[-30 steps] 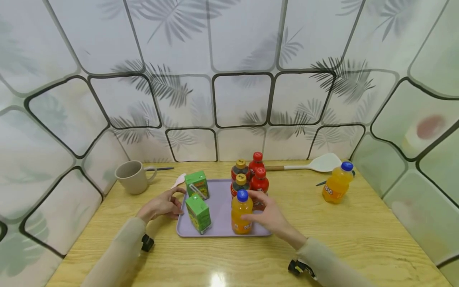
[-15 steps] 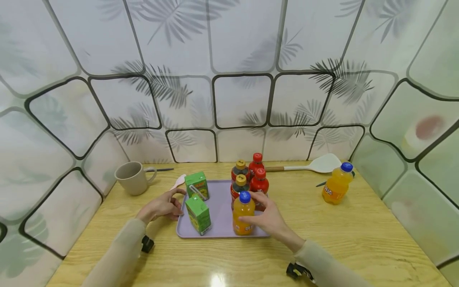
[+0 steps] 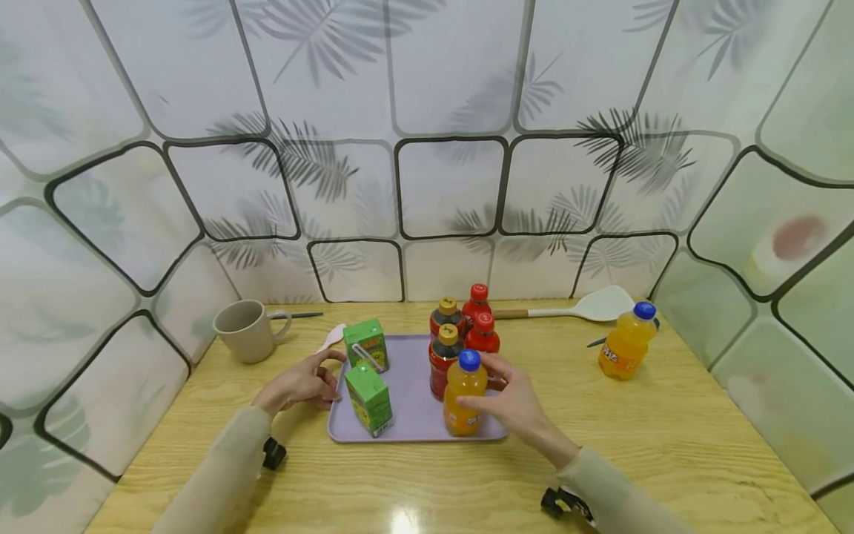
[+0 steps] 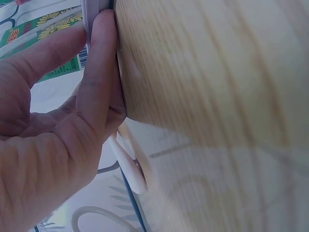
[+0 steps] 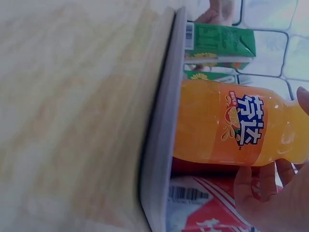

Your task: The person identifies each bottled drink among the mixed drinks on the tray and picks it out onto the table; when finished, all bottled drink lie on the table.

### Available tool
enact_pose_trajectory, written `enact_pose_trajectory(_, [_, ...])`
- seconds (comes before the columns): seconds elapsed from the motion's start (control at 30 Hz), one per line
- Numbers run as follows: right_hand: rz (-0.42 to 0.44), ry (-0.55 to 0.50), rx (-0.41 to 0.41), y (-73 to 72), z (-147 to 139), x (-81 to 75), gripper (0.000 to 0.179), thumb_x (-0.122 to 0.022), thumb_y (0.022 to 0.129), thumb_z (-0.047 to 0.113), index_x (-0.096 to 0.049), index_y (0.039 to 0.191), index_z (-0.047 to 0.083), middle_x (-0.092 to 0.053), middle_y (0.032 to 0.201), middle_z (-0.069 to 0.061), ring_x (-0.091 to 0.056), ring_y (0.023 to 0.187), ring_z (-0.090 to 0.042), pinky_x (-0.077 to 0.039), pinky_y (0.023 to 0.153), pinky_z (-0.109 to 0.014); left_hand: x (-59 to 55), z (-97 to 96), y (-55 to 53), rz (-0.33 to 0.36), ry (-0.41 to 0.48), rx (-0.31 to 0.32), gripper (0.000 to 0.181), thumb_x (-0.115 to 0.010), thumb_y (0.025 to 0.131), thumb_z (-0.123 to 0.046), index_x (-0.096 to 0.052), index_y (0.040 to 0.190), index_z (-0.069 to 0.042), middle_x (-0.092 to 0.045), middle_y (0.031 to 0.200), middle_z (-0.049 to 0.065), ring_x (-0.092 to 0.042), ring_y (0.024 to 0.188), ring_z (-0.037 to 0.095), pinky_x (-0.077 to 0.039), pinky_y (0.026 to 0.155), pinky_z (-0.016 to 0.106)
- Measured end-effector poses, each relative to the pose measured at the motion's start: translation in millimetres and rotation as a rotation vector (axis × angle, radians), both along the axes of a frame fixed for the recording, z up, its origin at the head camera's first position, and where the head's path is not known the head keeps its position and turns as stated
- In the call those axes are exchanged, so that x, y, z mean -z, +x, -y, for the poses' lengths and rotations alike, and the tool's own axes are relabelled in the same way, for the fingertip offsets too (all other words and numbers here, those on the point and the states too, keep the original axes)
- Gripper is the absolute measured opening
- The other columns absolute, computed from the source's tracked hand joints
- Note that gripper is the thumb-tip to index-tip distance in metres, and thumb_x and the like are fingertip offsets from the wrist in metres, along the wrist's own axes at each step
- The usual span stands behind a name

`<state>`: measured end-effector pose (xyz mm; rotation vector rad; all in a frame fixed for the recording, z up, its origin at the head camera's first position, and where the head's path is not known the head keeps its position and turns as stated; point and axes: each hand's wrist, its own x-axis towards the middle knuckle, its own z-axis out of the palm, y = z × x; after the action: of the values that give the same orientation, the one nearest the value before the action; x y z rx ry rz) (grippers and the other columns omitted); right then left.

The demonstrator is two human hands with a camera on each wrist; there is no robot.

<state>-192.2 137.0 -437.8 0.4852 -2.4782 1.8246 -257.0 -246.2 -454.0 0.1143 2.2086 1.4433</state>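
Observation:
In the head view my left hand [image 3: 303,386] holds the left rim of a lilac tray [image 3: 410,404]; the left wrist view shows its fingers and thumb at that edge. Two green juice boxes [image 3: 370,399] stand on the tray beside this hand. My right hand [image 3: 520,408] grips an orange soda bottle [image 3: 465,404] with a blue cap, at the tray's front right. The bottle is upright, its base just inside the rim in the right wrist view. Behind it stand two dark red bottles with gold caps [image 3: 448,334] and two red-capped bottles [image 3: 483,341], partly hidden.
Another orange soda bottle [image 3: 627,345] stands on the table at the right. A white spatula [image 3: 603,304] with a wooden handle lies along the back. To the left are a grey mug [image 3: 247,334], a dark slim utensil [image 3: 307,314] and a pale pink spoon [image 3: 333,336].
My right hand has shifted the orange soda bottle a little to the right along the tray, uncovering more of the front gold-capped bottle. The left hand stays at the tray's edge.

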Motion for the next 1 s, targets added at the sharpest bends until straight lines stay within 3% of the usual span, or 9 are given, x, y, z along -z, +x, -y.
enact_pose_trajectory(0.27, [-0.032,-0.023,0.042,-1.7,-18,-9.5,0.059,-0.085,0.075,0.017,-0.063,0.13,0.012,-0.062,0.123,-0.006,-0.055,0.109,-0.025,-0.051,0.094,-0.041,-0.7,0.2,0.4,-0.002,-0.003,0.006,0.07,-0.068,0.081,0.009,-0.034,0.141,-0.005,-0.053,0.085,0.01,-0.057,0.071,0.018,-0.061,0.065,0.032])
enact_pose_trajectory(0.7, [-0.024,0.019,0.099,-4.2,-52,-23.6,0.062,-0.083,0.078,0.018,-0.059,0.134,0.012,-0.062,0.124,-0.008,-0.056,0.106,-0.015,-0.054,0.089,-0.027,-0.4,0.1,1.3,0.004,-0.001,-0.007,0.069,-0.067,0.082,0.01,-0.033,0.141,-0.005,-0.052,0.085,0.009,-0.057,0.072,0.018,-0.061,0.064,0.031])
enact_pose_trajectory(1.0, [-0.056,-0.003,0.137,-3.6,-73,-29.0,0.059,-0.082,0.079,0.013,-0.059,0.133,0.008,-0.064,0.111,0.015,-0.057,0.101,-0.008,-0.055,0.084,-0.021,0.7,0.2,-0.4,0.001,-0.005,-0.003,0.07,-0.067,0.081,0.009,-0.034,0.141,-0.006,-0.051,0.084,0.008,-0.056,0.072,0.017,-0.061,0.064,0.03])
